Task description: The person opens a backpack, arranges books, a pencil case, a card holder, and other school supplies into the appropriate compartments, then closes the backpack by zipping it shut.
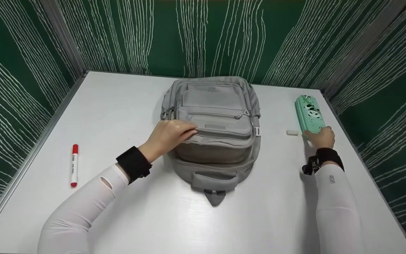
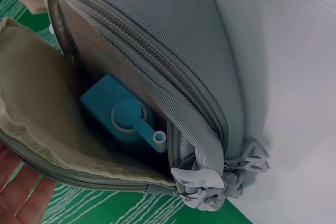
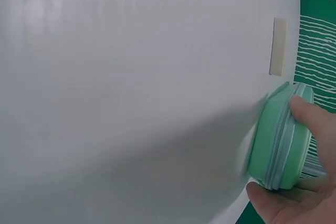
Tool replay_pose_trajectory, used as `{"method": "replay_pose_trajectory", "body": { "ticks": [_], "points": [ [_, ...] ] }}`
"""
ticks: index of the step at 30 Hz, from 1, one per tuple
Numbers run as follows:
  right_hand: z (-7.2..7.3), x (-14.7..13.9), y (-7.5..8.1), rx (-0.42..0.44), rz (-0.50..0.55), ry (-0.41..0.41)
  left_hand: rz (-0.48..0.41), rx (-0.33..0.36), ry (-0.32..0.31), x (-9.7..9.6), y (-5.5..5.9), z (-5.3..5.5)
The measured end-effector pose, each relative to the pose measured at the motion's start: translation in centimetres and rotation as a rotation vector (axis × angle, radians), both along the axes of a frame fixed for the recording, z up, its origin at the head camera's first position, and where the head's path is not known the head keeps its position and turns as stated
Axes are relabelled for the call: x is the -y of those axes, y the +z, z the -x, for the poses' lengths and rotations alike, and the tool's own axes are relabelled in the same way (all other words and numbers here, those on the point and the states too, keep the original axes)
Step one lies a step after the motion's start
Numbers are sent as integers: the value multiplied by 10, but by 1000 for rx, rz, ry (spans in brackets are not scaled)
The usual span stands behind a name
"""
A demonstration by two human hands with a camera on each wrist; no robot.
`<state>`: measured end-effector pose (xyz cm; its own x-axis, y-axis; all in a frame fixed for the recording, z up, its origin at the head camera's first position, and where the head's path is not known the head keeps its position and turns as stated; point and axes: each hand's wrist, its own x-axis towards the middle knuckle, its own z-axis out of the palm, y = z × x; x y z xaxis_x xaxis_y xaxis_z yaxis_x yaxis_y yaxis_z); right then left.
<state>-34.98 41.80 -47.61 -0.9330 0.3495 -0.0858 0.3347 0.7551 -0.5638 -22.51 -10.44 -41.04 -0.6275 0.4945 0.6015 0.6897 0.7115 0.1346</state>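
A grey backpack (image 1: 213, 98) lies on the table with its top handle (image 1: 215, 181) toward me. My left hand (image 1: 170, 135) holds the edge of its front pocket, pulling the pocket open. Inside that pocket, the left wrist view shows a teal box-shaped thing (image 2: 100, 103) with a round cap and a short spout-like arm. At the right, my right hand (image 1: 321, 137) grips the near end of a mint-green pencil case (image 1: 310, 113) with panda pictures. Thumb and fingers straddle the zipped case (image 3: 278, 140) in the right wrist view.
A small whitish eraser-like block (image 1: 292, 133) lies left of the pencil case. On the table's left side lies a white marker (image 1: 74, 165) with a red cap. Green walls (image 1: 220, 38) with white wavy lines stand behind and beside the white table (image 1: 118, 102).
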Motion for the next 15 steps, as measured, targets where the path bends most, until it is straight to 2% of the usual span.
{"method": "replay_pose_trajectory", "body": {
  "ticks": [8,11,15],
  "points": [
    [-14,-11,7,-74,41,-14,-2,19,-3,-1,1,0],
    [-21,-14,15,-104,59,18,-6,26,-1,-1,2,-1],
    [-32,-14,30,-147,35,108,-12,37,7,-1,5,-1]
  ]
}}
